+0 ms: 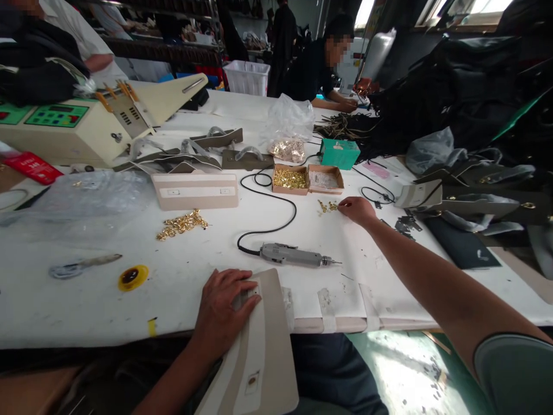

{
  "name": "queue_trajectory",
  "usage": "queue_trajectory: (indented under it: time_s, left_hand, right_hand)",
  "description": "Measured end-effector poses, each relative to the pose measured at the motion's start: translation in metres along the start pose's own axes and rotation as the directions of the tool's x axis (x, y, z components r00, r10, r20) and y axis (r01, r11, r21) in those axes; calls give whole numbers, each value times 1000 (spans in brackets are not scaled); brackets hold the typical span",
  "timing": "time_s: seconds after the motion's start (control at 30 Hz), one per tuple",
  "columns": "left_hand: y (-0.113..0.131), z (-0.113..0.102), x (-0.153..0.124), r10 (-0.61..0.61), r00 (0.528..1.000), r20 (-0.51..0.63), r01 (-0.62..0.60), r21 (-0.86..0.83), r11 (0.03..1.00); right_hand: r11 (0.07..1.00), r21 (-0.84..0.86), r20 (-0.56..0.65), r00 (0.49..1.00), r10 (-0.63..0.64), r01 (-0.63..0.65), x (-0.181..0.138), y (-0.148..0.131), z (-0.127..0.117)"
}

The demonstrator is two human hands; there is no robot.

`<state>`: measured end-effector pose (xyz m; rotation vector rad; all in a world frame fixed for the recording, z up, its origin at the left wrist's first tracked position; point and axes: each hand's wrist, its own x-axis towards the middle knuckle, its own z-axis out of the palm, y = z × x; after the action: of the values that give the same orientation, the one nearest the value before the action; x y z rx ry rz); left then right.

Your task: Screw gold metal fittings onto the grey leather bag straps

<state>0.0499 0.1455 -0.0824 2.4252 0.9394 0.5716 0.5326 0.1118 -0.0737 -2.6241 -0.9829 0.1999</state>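
My left hand lies over the upper part of a beige bag panel, thumb and fingers pressed on it. The panel leans from my lap onto the table edge and bears two small white patches with a fitting or hole. Stretched out to the right, my right hand has its fingertips closed together at a small pile of gold metal fittings; what lies between them is hidden. Between my hands a grey electric screwdriver rests on the table, its bit pointing right and its black cord running back.
Cardboard boxes hold gold screws and clear pieces. A green box stands behind. Gold clasps, another beige panel, yellow tape and a beige machine are left. Dark bag parts lie right. Other people work behind.
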Motion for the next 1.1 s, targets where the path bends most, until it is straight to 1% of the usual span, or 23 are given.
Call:
queue_trajectory:
  time_s: [0.07, 0.17, 0.37, 0.47, 0.63, 0.73, 0.97, 1.1]
  left_hand:
    - [1, 0, 0, -1, 1000, 1, 1, 5, 1000]
    - [3, 0, 0, -9, 1000, -4, 9, 6, 1000]
    - [2, 0, 0, 0, 1000, -4, 0, 3, 1000]
    - [2, 0, 0, -2, 1000, -5, 2, 3, 1000]
    - [3, 0, -1, -2, 1000, -24, 1, -7, 1000]
    - [4, 0, -1, -4, 1000, -21, 4, -15, 1000]
    - [4, 1, -1, 2, 1000, -29, -3, -10, 1000]
    - [4, 1, -1, 2, 1000, -28, -3, -14, 1000]
  right_hand:
    - [999, 21, 11, 1000, -26, 25, 3, 4, -1]
    - [995, 51, -10, 997, -82, 83, -1, 7, -1]
    - [961, 67, -91, 961, -262, 269, -29, 1, 13]
    - [947, 46, -116, 943, -312, 319, -39, -4, 20]
    - [925, -28, -190, 906, -378, 379, -43, -9, 21]
    - [923, -22, -208, 902, -379, 383, -43, -8, 20]
    - [913, -73, -158, 900, -407, 401, -41, -9, 23]
    - [907, -14, -127, 898, -420, 422, -39, -4, 24]
